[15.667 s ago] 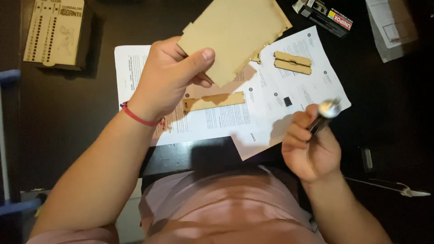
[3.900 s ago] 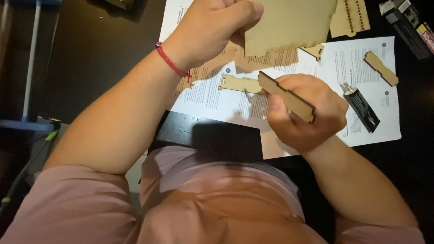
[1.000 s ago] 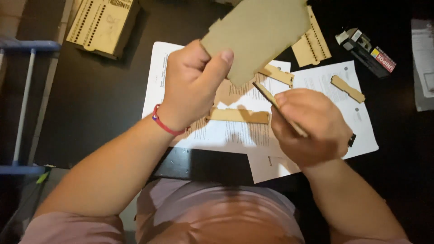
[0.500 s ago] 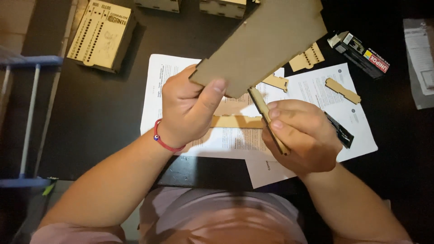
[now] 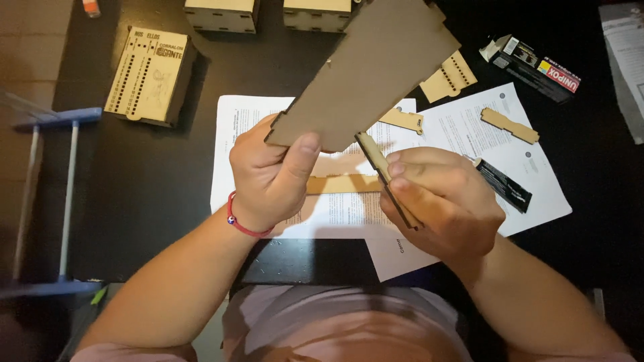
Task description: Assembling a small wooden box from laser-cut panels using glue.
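Note:
My left hand [image 5: 272,173] grips a large flat brown wooden panel [image 5: 376,67] by its lower corner, holding it tilted above the table. My right hand [image 5: 439,204] holds a narrow wooden strip [image 5: 377,161] edge-on, its upper end touching the panel's lower edge. A red string bracelet [image 5: 236,221] circles my left wrist. Under the hands lie white printed sheets [image 5: 469,134] and another wooden strip [image 5: 339,184].
A black glue tube [image 5: 503,184] lies on the sheets right of my right hand. Small wooden pieces [image 5: 510,125], [image 5: 402,119], [image 5: 451,77] lie on the paper. A glue box [image 5: 537,67] sits far right, assembled wooden boxes [image 5: 151,75], [image 5: 221,13] at the back.
The panel has been raised and tilted closer to the camera. My right hand has brought the narrow strip up against the panel's lower edge.

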